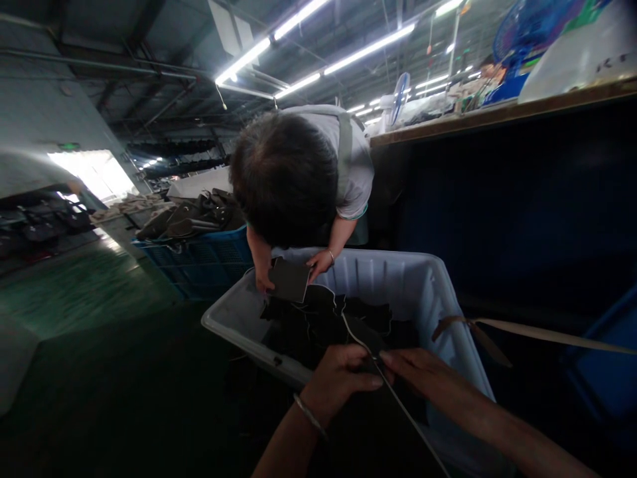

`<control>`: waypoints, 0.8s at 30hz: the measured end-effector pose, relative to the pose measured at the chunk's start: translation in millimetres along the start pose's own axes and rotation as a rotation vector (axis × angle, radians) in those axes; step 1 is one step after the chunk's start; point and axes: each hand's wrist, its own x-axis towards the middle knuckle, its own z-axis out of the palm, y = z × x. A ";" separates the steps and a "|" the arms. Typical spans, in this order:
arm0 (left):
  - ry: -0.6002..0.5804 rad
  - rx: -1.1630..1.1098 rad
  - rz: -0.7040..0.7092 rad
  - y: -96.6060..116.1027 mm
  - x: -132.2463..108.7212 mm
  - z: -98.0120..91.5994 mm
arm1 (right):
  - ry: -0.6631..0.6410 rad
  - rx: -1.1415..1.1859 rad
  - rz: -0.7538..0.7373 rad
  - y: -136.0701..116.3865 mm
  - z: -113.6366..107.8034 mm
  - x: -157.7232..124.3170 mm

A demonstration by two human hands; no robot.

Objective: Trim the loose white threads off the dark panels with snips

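My left hand (338, 382) and my right hand (428, 378) meet over the near side of a white plastic bin (423, 285). Both pinch the edge of a dark, flat leather piece (371, 345) with a pale rim that rises out of the bin. The bin holds several more dark cut pieces (318, 318). Across the bin another person (293, 179) bends low over it, holding a dark rectangular piece (288, 280) in both hands.
A blue crate (199, 262) heaped with dark leather parts stands behind the bin at left. A dark workbench wall (497, 192) rises at right with a wooden top edge. A tan strap (522, 332) stretches out from the right. The green floor lies to the left.
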 end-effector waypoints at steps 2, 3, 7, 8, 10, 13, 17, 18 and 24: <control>0.010 0.002 0.007 0.3 -0.3 -0.1 | 0.003 0.022 0.009 -1.1 2.0 0.2; 0.009 -0.002 0.007 0.4 -0.5 -0.3 | -0.004 0.029 0.011 -1.2 2.7 0.7; 0.025 0.005 0.005 0.9 -1.0 -0.5 | 0.010 0.017 -0.002 0.1 4.0 3.4; 0.039 0.014 -0.003 0.8 -0.9 -0.5 | 0.021 0.010 -0.008 0.3 3.9 3.8; 0.073 0.022 -0.027 0.3 -0.6 -1.1 | 0.041 -0.003 -0.011 0.0 3.8 3.8; 0.092 0.018 -0.036 -1.7 0.3 -2.4 | 0.053 0.001 -0.017 -0.8 4.5 3.1; 0.074 0.038 0.000 -3.0 0.8 -2.2 | 0.050 0.090 0.008 1.2 8.2 5.2; 0.071 0.051 0.006 -3.0 0.7 -2.0 | 0.048 0.125 0.023 2.4 9.1 6.6; 0.143 0.108 -0.015 -3.6 2.6 -10.6 | 0.034 0.304 0.129 1.7 5.8 10.2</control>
